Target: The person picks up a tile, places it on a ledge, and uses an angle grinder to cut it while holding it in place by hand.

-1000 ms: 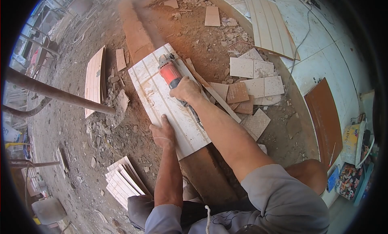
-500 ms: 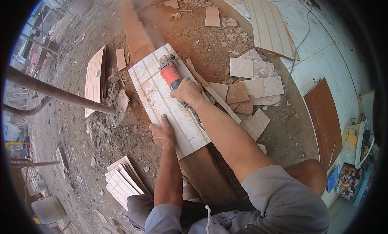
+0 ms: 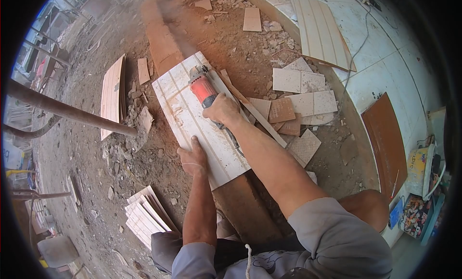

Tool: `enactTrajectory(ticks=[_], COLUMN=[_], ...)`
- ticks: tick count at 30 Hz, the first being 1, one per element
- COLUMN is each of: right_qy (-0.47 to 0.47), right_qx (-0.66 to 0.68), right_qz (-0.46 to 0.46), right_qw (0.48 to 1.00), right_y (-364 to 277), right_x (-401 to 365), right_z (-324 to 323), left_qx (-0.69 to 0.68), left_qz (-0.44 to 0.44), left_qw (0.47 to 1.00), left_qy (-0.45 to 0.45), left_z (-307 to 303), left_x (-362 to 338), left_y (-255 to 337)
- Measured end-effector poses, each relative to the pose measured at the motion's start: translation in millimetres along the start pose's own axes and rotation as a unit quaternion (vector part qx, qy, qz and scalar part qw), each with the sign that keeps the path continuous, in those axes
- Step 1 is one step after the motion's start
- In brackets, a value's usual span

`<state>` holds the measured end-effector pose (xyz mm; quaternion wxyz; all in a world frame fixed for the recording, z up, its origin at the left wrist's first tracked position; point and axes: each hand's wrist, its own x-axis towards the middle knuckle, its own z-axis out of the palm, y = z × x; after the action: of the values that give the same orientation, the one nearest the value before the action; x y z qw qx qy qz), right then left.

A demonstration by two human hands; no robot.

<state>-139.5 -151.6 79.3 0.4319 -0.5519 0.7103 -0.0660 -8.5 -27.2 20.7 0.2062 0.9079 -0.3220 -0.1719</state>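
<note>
A red and black angle grinder (image 3: 202, 89) lies along the upper part of a white tile with brown stripes (image 3: 211, 151). My right hand (image 3: 223, 109) is wrapped round the rear of the grinder's body. The grinder's head is near the tile's far edge, and its disc cannot be made out. My left hand (image 3: 193, 158) grips the tile's left edge, thumb on top and fingers over the side. Beneath the tile runs a long reddish-brown beam (image 3: 245, 207), coated with dust at its far end.
Striped tiles stand in a stack at left (image 3: 113, 97); another stack (image 3: 149, 216) lies near my knee. Broken tile pieces (image 3: 308, 103) litter the dirt at right. A metal pole (image 3: 72, 108) juts in from the left. A paint bucket (image 3: 419, 170) and a cable (image 3: 362, 43) are at right.
Almost nothing differs. The grinder, the tile and both hands keep nearly the same places, with only a tiny shift of the whole view.
</note>
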Motion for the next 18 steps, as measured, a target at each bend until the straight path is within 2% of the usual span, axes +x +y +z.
enactTrajectory(ticks=[18], right_qy=[0.0], right_qx=[0.005], right_qz=[-0.005], right_qw=[1.0], right_y=[3.6], right_x=[-8.6], right_z=[-1.9], left_qx=[0.009], left_qz=[-0.005], left_qw=[1.0], left_qy=[0.004], left_z=[4.4], left_x=[2.8], left_y=[-3.1])
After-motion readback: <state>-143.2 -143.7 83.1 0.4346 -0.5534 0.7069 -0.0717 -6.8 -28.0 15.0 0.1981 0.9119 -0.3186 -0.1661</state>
